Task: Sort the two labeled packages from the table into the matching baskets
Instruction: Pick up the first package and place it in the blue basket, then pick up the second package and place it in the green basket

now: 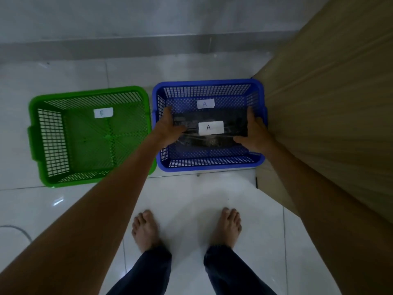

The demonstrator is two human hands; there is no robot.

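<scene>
A dark plastic-wrapped package [212, 116] with a white label marked A is held inside the blue basket [209, 167], low over its floor. My left hand [170, 126] grips its left end and my right hand [254, 133] grips its right end. The blue basket carries its own white A label [205, 103] on the floor near the far wall. To its left stands the green basket [36, 133] with a white B label [103, 112] on its floor and nothing else in it. The second package is out of view.
Both baskets stand on a white tiled floor [202, 194]. A wooden table side [331, 103] rises close against the blue basket's right. My bare feet [187, 226] stand just in front of the baskets. A grey wall base runs behind them.
</scene>
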